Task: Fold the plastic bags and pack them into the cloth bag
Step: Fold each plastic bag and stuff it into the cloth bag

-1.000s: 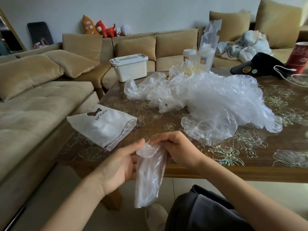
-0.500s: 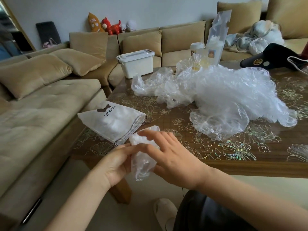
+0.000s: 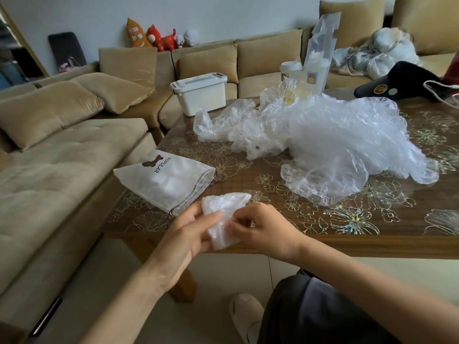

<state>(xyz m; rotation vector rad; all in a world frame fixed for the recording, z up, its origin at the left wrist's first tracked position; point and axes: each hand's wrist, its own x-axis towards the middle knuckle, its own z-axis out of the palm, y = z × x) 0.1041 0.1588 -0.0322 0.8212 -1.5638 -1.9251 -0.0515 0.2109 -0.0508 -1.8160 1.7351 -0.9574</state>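
Head view, read left to right. Cloth bag (image 3: 164, 181), white with a drawstring mouth, lies flat at the near-left corner of the table (image 3: 397, 247). Pale contents show through the fabric, and the mouth is turned toward the hands. Left hand (image 3: 185, 232) sits just beside that mouth, thumb and fingers curled round the left side of a small folded plastic bag (image 3: 223, 220), pinching it. The bundle is compact and held between both hands above the table's front edge; whether it touches the wood cannot be told. Right hand (image 3: 265, 230) grips the bundle's right side, fingertips tucked against the film. Farther right and back, a loose pile of plastic bags (image 3: 335, 145) sprawls unfolded across the table centre. Handling, as judged: the film is thin, nearly weightless, soft, slippery and springy, so a fold will likely open unless pressed. Best hold is across the folded layers at mid-bundle, thumb on top and fingers beneath. For the cloth bag, take the hem at the drawstring to spread the mouth.
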